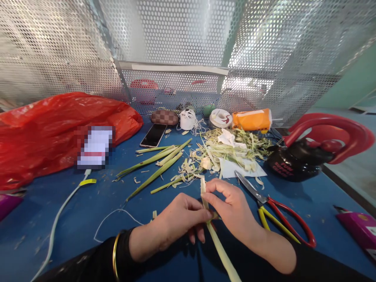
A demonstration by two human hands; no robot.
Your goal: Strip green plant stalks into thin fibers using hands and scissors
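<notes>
A long pale green plant stalk (221,250) runs from between my hands down to the bottom edge of the view. My left hand (179,219) is closed around its middle, thumb pressed on top. Higher up, my right hand (235,209) pinches the stalk's upper end between thumb and fingers. Scissors (266,199) with red and yellow handles lie just right of my right hand, their blades slightly apart. Several green stalks (155,172) rest on the blue table beyond my left hand. A heap of peeled shreds (202,156) lies beyond my right hand.
A red plastic bag (58,129) and a charging phone (95,147) are at left. Along the back stand a dark phone (153,135), a checkered case (164,117), white thread (188,119), a tape roll (221,117) and an orange packet (252,119). A black kettle (296,162) with a red handle stands at right.
</notes>
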